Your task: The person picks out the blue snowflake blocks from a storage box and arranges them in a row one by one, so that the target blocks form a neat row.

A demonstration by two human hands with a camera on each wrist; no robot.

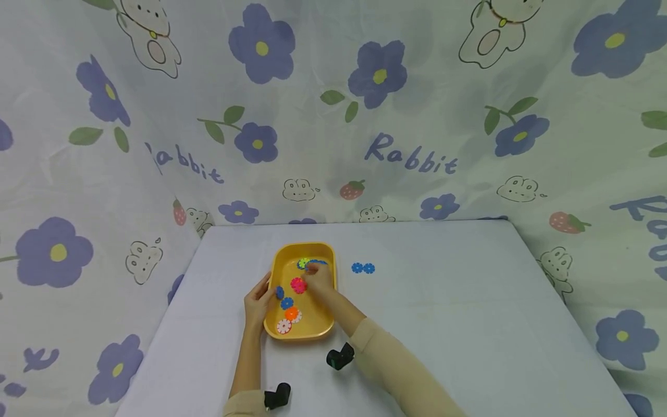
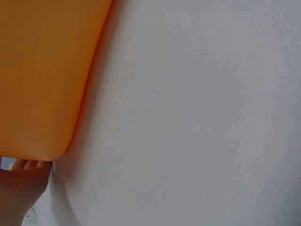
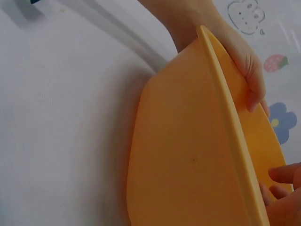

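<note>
The left hand [image 1: 257,301] grips the left rim of a yellow tray [image 1: 271,331], thumb over the edge. In the left wrist view the tray [image 2: 42,80] partly hides that hand [image 2: 21,193]; the right wrist view shows it [image 3: 244,59] at the far rim. Inside the tray, the right hand [image 1: 319,279] reaches down among blue pieces [image 1: 322,263] near the back. Its fingers look loosely bent and apart in the right wrist view, the hand [image 3: 286,205] partly behind the tray wall [image 3: 174,141]; nothing held is visible there. A pink flower-shaped piece [image 1: 299,285] lies close by.
Blue [image 1: 286,303], orange [image 1: 292,313] and white [image 1: 283,326] pieces lie toward the tray's front, a green one [image 1: 303,263] at its back. Two joined blue pieces [image 1: 363,268] rest on the white table [image 1: 443,324] right of the tray. Patterned cloth [image 1: 312,116] stands behind.
</note>
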